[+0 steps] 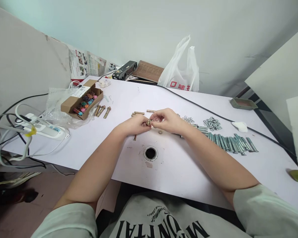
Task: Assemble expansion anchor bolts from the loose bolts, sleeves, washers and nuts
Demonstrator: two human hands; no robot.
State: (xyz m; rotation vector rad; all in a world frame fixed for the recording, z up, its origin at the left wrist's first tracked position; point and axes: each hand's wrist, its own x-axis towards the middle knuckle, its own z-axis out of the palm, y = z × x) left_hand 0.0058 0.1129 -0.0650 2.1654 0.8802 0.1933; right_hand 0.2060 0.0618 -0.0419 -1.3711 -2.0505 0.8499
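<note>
My left hand (139,125) is closed around a brass-coloured expansion bolt (148,123), mostly hidden by the fingers. My right hand (168,119) pinches the same bolt's end from the right; whether a small nut or washer is between those fingertips I cannot make out. Behind the hands lie brass-coloured bolt pieces (139,113) and a single rod (151,111). A small round brass-coloured piece (160,132) rests just under my right hand. Left of the hands, three assembled expansion bolts (107,112) lie side by side.
Silver bolts (228,142) and a pile of nuts or washers (212,123) lie to the right. A round hole (150,153) opens in the tabletop. At left stand a cardboard box (99,96) and a power strip (46,127). A black cable (188,100) crosses the back.
</note>
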